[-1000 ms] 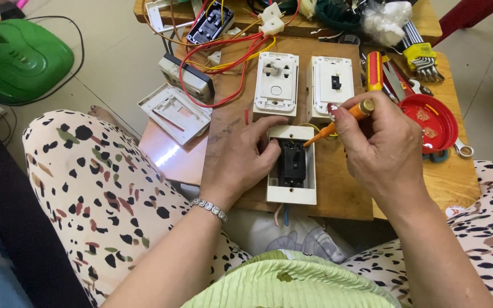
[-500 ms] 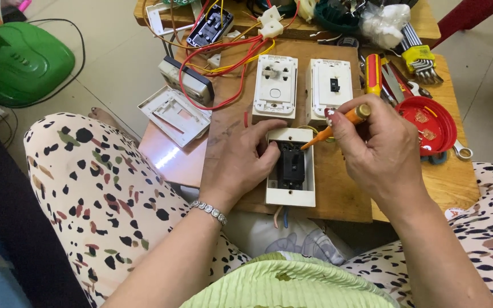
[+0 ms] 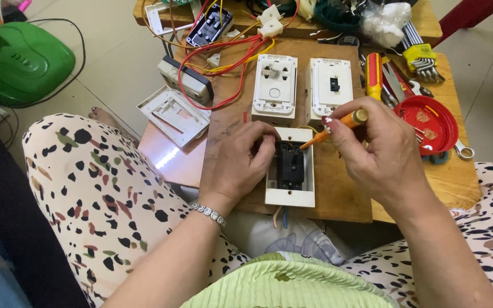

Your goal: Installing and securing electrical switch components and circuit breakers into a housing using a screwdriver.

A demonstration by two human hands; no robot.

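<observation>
The room has a pale tiled floor (image 3: 104, 63). A low wooden desk (image 3: 343, 194) stands on it, crowded at its far edge. A green plastic appliance (image 3: 21, 63) sits on the floor at the upper left, partly cut off by the frame. The person's lap, in spotted cream fabric, fills the lower part of the view.

On the desk, a round red plastic lid (image 3: 429, 122) lies at the right, holding small parts too small to make out. A white socket plate (image 3: 275, 85) and a white switch plate (image 3: 331, 85) lie side by side at centre. A loose white cover plate (image 3: 173, 114) lies off the desk's left edge. Red and yellow wires (image 3: 223, 63) loop across the upper left.

The white rectangular box with a black breaker inside (image 3: 290, 168) lies at the desk's near edge, between both hands. The left hand (image 3: 238, 168) presses on its left side, fingers curled over the rim and hiding that edge. The right hand (image 3: 375, 151) is closed around an orange-handled screwdriver (image 3: 338, 126), the tip angled down to the box's top. The tip's contact point cannot be made out.
</observation>
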